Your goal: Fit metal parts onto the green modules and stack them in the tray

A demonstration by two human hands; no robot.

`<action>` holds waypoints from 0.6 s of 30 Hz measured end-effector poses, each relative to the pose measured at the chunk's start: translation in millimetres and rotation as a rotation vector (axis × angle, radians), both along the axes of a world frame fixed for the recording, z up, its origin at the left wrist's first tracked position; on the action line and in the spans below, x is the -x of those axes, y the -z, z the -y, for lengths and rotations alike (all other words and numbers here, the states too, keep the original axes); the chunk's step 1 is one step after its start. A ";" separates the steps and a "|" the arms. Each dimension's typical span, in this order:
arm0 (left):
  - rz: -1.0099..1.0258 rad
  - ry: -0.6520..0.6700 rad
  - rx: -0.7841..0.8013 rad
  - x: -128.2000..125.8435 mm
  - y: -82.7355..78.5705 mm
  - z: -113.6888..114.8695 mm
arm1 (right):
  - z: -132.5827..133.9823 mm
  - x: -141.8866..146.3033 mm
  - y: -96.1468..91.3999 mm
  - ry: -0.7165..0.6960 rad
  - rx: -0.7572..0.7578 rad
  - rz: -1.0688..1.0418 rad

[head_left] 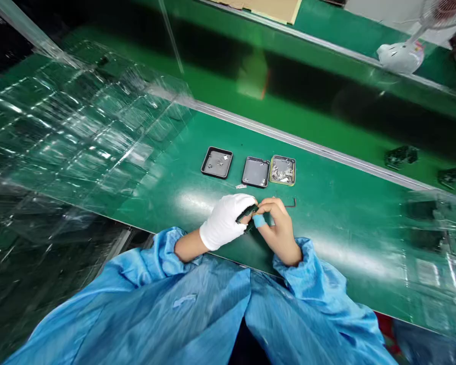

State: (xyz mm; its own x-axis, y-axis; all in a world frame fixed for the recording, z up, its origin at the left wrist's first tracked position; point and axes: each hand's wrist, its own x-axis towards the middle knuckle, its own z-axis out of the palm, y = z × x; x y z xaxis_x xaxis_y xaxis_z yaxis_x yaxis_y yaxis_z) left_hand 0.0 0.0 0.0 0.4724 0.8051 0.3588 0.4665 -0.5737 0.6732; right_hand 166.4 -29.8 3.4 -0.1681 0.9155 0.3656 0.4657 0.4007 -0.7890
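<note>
My left hand (pixel 226 220), in a white glove with bare fingertips, is closed around a small dark green circuit board (pixel 245 213). My right hand (pixel 276 223) is bare apart from a blue finger cover on the thumb. Its thumb and forefinger are pinched together at the board's right edge, and whatever is between them is too small to make out. Both hands meet above the green tabletop near its front edge. Just beyond the right hand lies a dark L-shaped hex key (pixel 292 204), partly hidden by that hand.
Beyond the hands stand a left tray (pixel 202 165), a middle tray (pixel 256 172) and a yellow-rimmed tray (pixel 294 172), all with small metal parts. A small pale strip (pixel 240 186) lies before them. Clear plastic blister trays (pixel 99 126) cover the left; more clear trays (pixel 433 263) lie right.
</note>
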 end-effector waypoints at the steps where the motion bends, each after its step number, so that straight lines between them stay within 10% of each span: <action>1: -0.020 0.017 -0.005 0.9 -0.6 -1.4 | 0.5 0.5 0.9 -0.001 0.010 0.012; 10: -0.261 -0.162 -0.070 -8.8 5.8 18.7 | 0.5 2.0 7.9 0.009 -0.006 0.064; 18: -0.010 -0.001 0.176 32.0 19.0 5.8 | -51.7 -17.7 0.1 -0.103 0.010 0.302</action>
